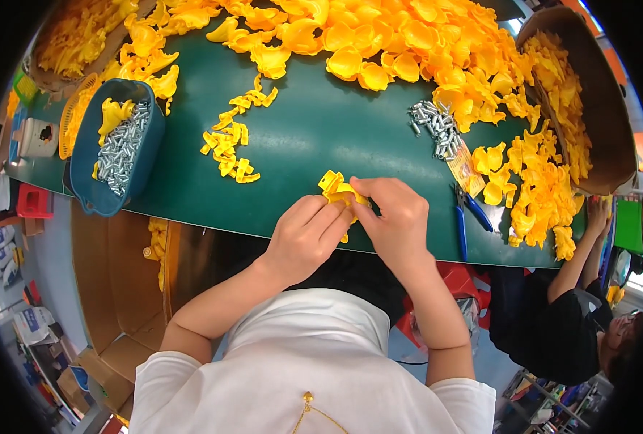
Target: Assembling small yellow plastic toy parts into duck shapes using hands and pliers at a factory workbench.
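A yellow plastic part (333, 186) is held between my two hands just above the table's near edge. My left hand (307, 233) has its fingers closed around the part's left side. On the other side, my right hand (394, 220) pinches it with thumb and forefinger. My fingers cover much of the part, so its full shape is hidden. Small curved yellow pieces (227, 148) lie in a loose line left of my hands. To the right are blue-handled pliers (462, 224) and a small heap of silvery metal pins (437, 129).
A blue bin (82, 170) with metal pins stands at the left on the green table (292, 137). Yellow shell-shaped parts (401, 43) are piled along the far side and right. A cardboard box (119, 289) sits below left. At the right, another person (553, 325) works.
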A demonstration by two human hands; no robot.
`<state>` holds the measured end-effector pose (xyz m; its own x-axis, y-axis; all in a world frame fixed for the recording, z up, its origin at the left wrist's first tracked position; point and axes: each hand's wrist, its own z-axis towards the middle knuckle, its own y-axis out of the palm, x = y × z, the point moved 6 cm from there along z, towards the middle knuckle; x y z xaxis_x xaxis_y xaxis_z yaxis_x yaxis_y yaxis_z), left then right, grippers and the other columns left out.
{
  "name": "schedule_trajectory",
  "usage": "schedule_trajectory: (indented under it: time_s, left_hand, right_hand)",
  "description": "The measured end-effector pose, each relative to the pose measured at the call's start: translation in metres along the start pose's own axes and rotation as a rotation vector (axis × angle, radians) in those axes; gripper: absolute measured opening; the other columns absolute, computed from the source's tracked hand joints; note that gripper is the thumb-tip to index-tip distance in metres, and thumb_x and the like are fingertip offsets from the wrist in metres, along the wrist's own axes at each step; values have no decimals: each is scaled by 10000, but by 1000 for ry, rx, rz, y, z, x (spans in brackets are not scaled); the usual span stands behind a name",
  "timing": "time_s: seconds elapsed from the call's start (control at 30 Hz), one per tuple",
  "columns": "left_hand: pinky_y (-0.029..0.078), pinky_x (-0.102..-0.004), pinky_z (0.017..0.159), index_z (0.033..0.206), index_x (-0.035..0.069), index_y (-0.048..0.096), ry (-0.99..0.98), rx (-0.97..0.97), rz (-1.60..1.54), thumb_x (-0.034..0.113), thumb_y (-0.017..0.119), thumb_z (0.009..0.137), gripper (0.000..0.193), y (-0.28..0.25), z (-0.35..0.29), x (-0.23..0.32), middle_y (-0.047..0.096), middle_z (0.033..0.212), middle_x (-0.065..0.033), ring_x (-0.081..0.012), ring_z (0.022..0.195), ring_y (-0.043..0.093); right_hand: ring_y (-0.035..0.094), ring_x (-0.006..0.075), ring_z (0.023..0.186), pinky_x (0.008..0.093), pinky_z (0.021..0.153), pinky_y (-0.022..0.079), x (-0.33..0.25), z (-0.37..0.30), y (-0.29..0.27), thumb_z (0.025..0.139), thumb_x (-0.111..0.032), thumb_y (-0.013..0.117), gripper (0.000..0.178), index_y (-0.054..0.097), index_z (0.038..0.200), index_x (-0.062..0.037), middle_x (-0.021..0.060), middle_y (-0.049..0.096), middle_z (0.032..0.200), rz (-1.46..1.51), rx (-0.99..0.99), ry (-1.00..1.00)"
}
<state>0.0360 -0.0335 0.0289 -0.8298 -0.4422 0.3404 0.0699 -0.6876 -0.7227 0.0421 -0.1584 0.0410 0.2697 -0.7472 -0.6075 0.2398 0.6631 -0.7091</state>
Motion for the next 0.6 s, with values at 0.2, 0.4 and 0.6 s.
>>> schedule_trajectory:
  time_s: [0.2, 0.4, 0.6]
  left_hand:
    - [530, -315, 710, 886, -23, 647, 35, -3, 9, 21, 678, 679, 214, 0, -3, -1, 602, 885, -84, -225, 825, 582]
    - [534, -322, 736, 893, -16, 651, 62, 7, 13, 25, 675, 674, 224, -1, -4, -1, 602, 898, -81, -224, 840, 579]
    - [530, -312, 742, 872, -8, 645, 95, -21, 26, 26, 676, 677, 200, 0, -2, -1, 586, 877, -71, -214, 829, 566]
  right_hand:
    - [665, 305, 903, 320, 796, 514, 14, 15, -10, 847, -39, 643, 264, 649, 1100, 34, 187, 685, 1011, 336, -455, 91]
    - [654, 214, 808, 284, 745, 512, 27, 14, -6, 846, -9, 635, 271, 657, 1116, 5, 153, 699, 962, 450, -506, 149]
    - [610, 162, 772, 267, 703, 498, 24, 31, -4, 827, -1, 660, 326, 648, 1153, -9, 122, 686, 921, 471, -679, 109]
